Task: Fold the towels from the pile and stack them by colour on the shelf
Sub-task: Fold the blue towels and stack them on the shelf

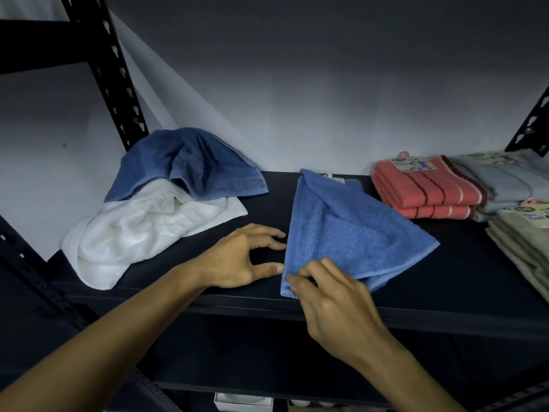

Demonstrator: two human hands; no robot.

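Our right hand [332, 295] pinched the light blue towel [350, 230] at its six o'clock corner; our left hand [246, 257], fingers relaxed, touched its nine o'clock edge on the shelf [445, 298].

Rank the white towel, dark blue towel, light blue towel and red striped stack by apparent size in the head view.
1. white towel
2. light blue towel, close to the white one, so unsure
3. dark blue towel, partly bunched
4. red striped stack, farther back

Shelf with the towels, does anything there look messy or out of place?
Yes. At the left of the shelf, a dark blue towel lies crumpled on a rumpled white towel, both unfolded. The light blue towel lies askew, half-folded, its near corner pinched by the right hand.
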